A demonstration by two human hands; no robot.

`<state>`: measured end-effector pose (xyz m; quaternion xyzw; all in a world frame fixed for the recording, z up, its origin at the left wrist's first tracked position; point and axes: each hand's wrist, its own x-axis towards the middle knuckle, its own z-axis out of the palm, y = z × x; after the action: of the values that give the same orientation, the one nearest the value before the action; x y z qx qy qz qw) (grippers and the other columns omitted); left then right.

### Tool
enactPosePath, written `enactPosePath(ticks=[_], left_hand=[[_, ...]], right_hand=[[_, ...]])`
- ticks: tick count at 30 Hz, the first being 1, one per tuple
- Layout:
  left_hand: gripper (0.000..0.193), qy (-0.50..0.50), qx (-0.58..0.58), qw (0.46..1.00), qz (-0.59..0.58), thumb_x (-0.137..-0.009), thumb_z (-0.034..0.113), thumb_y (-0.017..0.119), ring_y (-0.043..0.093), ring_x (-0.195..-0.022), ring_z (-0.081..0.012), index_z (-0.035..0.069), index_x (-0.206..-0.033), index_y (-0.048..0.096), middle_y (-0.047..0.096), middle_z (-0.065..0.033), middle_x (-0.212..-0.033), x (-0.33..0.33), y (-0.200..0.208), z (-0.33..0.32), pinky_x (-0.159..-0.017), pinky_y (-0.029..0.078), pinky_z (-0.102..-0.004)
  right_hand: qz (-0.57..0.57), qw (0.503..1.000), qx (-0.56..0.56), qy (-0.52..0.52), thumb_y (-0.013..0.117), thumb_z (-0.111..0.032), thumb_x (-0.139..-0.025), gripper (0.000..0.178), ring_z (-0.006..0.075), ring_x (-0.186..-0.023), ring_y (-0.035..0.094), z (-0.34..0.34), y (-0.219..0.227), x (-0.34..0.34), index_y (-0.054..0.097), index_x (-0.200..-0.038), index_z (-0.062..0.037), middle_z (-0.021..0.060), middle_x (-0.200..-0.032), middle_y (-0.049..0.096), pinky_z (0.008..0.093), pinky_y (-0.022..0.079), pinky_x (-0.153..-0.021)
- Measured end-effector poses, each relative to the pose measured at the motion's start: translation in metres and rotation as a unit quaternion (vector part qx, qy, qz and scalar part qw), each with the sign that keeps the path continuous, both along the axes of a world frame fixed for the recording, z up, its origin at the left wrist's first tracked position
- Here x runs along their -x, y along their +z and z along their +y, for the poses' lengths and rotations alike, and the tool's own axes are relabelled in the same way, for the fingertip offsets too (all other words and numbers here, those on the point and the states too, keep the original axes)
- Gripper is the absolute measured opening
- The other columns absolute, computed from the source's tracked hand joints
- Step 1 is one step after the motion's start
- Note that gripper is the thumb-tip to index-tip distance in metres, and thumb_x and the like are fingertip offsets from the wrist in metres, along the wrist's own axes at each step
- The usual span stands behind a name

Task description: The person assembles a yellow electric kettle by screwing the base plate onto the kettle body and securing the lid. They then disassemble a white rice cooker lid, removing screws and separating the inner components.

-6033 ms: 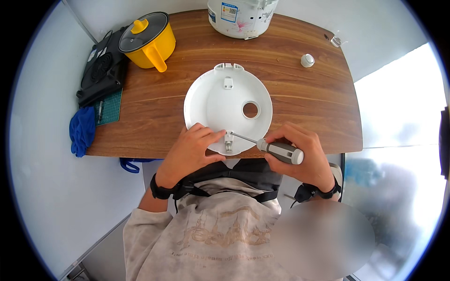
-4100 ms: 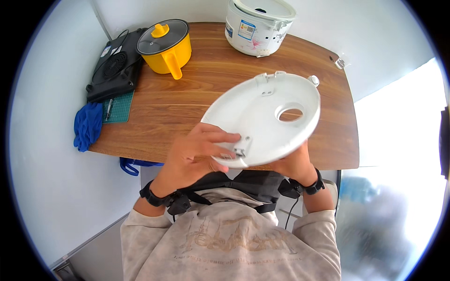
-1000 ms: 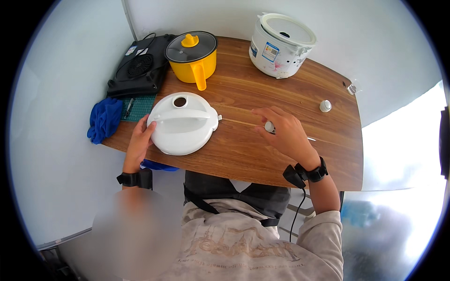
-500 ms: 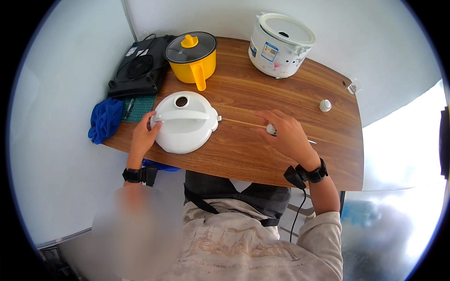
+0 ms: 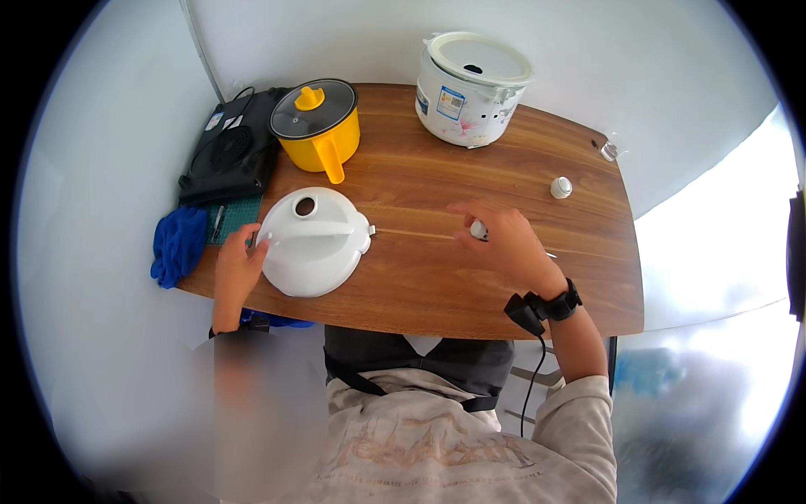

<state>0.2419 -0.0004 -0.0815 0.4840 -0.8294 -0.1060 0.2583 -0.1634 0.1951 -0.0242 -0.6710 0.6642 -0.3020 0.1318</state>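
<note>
My left hand (image 5: pixel 238 270) is at the left edge of a white domed lid (image 5: pixel 312 269), its fingers apart and its thumb close to the rim. The lid, lying on the table, has a raised handle across its middle and a round dark hole at the back. On its right rim sits a small tab. Over the table to the right, my right hand (image 5: pixel 510 245) curls its thumb and fingers around a small white round piece (image 5: pixel 478 230), partly hidden by them. The end of a thin pale rod (image 5: pixel 551 255) shows beside this hand.
A white rice cooker body (image 5: pixel 467 113) and a yellow pot (image 5: pixel 319 134) with a glass lid stand at the back. A black appliance (image 5: pixel 231 147), green cutting mat (image 5: pixel 235 220) and blue cloth (image 5: pixel 179 246) lie left. On the right are a white cap (image 5: pixel 561 187) and clear cup (image 5: pixel 610 151).
The whole view has shifted, with the table lower on the left. My left hand has drawn slightly off the lid's edge. My right hand stays around the white piece.
</note>
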Motion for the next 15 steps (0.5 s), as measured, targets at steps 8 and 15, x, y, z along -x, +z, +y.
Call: enactPosePath(ticks=[8,15], left_hand=[[0.025,-0.156,-0.155,0.963,0.155,-0.100,0.022,0.063,0.065,-0.079,-0.0121,0.003,-0.118,0.064,0.069,-0.0063,-0.089,0.113,0.093,-0.006,-0.073,0.051,-0.0237],[0.031,-0.223,-0.392,0.848,0.278,-0.102,0.032,0.062,0.063,-0.085,-0.0105,0.006,-0.118,0.063,0.065,-0.0031,-0.095,0.246,0.128,-0.071,-0.077,0.054,-0.0248]], right_hand=[[-0.232,0.966,-0.035,-0.112,0.071,-0.026,-0.093,0.037,0.0145,-0.063,0.058,-0.037,0.022,0.082,0.066,-0.123,-0.0047,0.0075,-0.085,0.069,0.0307,0.050,-0.060],[-0.442,0.875,0.039,-0.194,0.068,-0.037,-0.097,0.043,0.0089,-0.054,0.048,-0.087,0.062,0.153,0.060,-0.110,0.0032,0.0115,-0.087,0.063,0.0268,0.041,-0.045]])
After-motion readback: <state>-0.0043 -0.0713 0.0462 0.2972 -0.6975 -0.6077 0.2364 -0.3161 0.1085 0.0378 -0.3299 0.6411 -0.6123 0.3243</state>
